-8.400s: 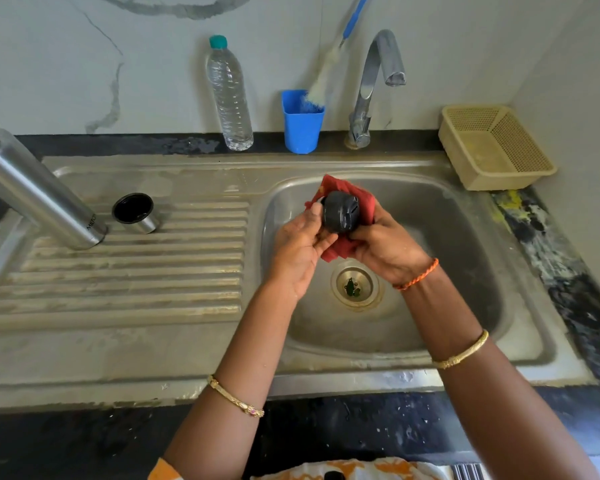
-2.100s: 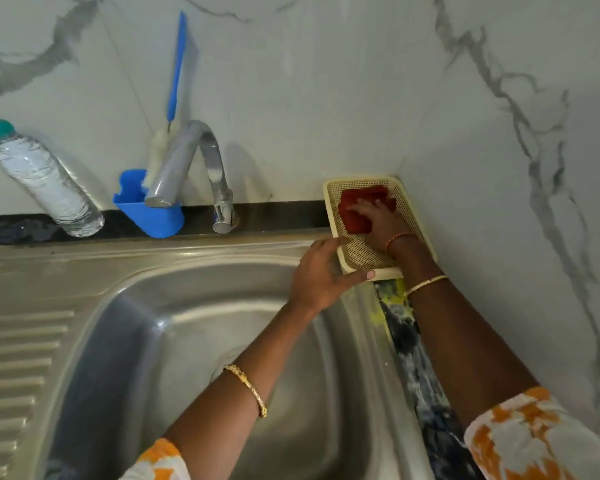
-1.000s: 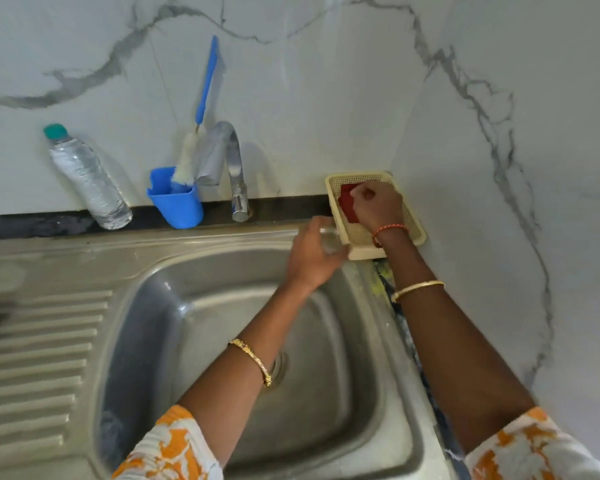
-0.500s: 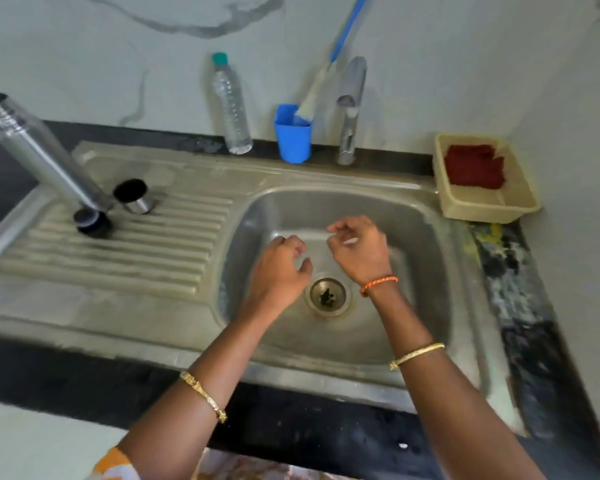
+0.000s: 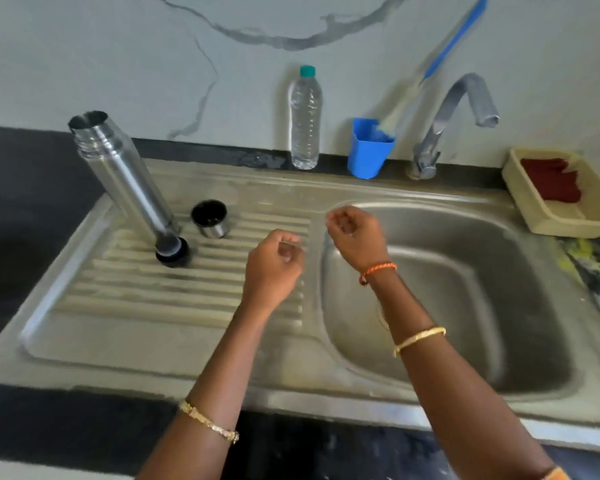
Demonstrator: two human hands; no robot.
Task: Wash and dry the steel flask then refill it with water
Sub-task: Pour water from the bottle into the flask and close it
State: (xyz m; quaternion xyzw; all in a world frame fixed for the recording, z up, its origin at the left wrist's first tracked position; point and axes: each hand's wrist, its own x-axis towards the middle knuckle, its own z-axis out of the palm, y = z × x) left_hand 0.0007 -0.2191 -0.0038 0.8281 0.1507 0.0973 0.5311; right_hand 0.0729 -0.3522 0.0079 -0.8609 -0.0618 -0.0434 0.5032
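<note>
The wide stainless-steel sink point(image 5: 430, 199), with its ribbed draining board, is taken as the landmark; on that board's far left the tall cylindrical steel flask point(image 5: 125, 178) is stood upright with its threaded mouth uncovered, presumably so that it can be refilled. A small steel cup lid point(image 5: 210, 219) is set mouth-up just right of the flask's foot, and a round black stopper point(image 5: 172, 252) lies at the foot itself, on the near side; both appear to have been laid apart to stay within reach. Behind the sink, at the wall, a clear plastic water bottle with a green cap point(image 5: 305, 119) is kept upright, likely as the refill source; at the sink's far right corner a folded red cloth point(image 5: 551, 180) has been put away in a cream plastic basket point(image 5: 568, 223), which suggests that drying is finished. The left hand point(image 5: 274, 268) is held above the board and the right hand point(image 5: 357, 237) above the basin's left rim; both are loosely curled, and nothing is grasped by either.
</note>
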